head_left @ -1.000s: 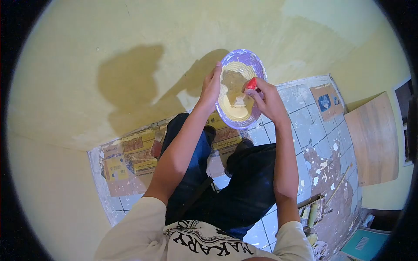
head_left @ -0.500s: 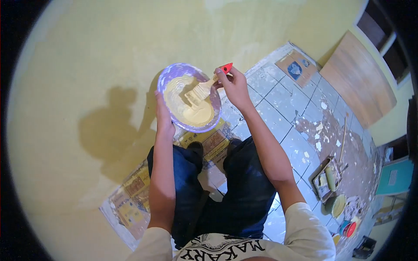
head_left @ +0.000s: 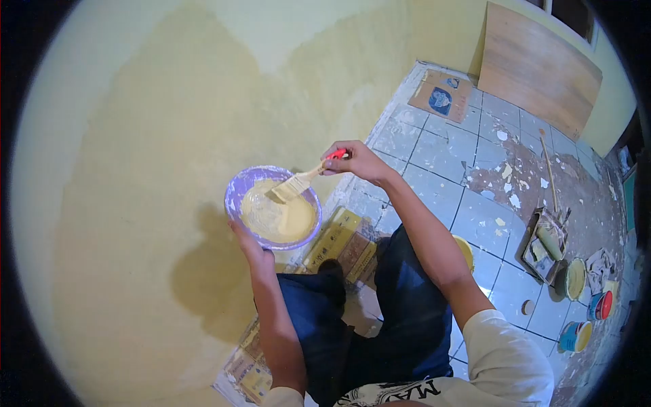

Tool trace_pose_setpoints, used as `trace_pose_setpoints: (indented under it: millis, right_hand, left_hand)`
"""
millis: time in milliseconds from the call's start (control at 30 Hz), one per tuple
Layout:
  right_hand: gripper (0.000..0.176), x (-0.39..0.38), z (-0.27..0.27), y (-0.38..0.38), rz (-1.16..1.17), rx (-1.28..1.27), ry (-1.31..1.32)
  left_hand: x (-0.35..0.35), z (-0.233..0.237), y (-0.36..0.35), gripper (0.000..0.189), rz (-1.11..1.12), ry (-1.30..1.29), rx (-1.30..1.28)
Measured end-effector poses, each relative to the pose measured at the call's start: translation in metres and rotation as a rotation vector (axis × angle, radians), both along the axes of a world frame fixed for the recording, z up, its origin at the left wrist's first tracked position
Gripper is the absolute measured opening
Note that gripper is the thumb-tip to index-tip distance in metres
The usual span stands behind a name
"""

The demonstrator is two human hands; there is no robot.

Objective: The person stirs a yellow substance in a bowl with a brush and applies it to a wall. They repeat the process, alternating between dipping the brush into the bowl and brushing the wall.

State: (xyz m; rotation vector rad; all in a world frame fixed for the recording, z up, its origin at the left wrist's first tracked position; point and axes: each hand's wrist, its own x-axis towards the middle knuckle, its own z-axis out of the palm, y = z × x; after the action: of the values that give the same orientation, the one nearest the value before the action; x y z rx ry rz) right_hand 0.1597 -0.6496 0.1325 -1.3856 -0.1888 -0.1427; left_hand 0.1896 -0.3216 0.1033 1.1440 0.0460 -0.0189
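Note:
My left hand [head_left: 252, 248] grips the near left rim of a purple bowl [head_left: 236, 192], held up in front of the wall. Cream-yellow paint [head_left: 296, 220] coats the inside of the bowl and pools toward its lower right. In my right hand [head_left: 354, 161] is a paintbrush [head_left: 298, 182], held by its handle with a red end. Its paint-covered bristles point down and left, over the inside of the bowl. The fingers of my left hand are partly hidden behind the bowl.
The pale yellow wall [head_left: 149, 136] fills the left side. Flattened cardboard [head_left: 347, 237] lies by my feet on the tiled floor [head_left: 434, 163]. To the right are a paint tray [head_left: 542, 244] with a roller, a paint bucket [head_left: 575, 279] and smaller tubs [head_left: 575, 336]. A wooden board [head_left: 536, 71] leans behind.
The bowl sits lower in view, and my right hand has lifted the brush from the paint toward the bowl's upper part. The view has shifted, showing more floor at right.

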Motion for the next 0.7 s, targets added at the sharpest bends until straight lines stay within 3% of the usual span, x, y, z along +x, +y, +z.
trace_pose_setpoints:
  millis: [267,400,467,600,700]
  right_hand:
    - [0.014,-0.011,0.004,-0.008,-0.061,-0.497,-0.122]
    - [0.02,-0.01,0.007,-0.003,-0.089,-0.523,-0.181]
    - [0.022,-0.006,0.003,-0.005,-0.071,-0.261,-0.189]
    - [0.021,-0.007,0.002,-0.014,-0.061,-0.248,-0.159]
    - [0.018,-0.009,0.0,-0.013,-0.124,-0.39,-0.219]
  left_hand:
    - [-0.006,0.007,-0.004,0.077,0.035,-0.002,0.019]
    - [-0.008,0.011,-0.008,0.077,0.049,0.013,0.041]
    - [-0.01,0.01,-0.006,0.077,0.062,0.033,0.05]
    - [-0.005,0.003,-0.003,0.075,0.041,0.017,0.035]
    - [-0.001,0.001,0.0,0.074,0.025,-0.03,0.053]
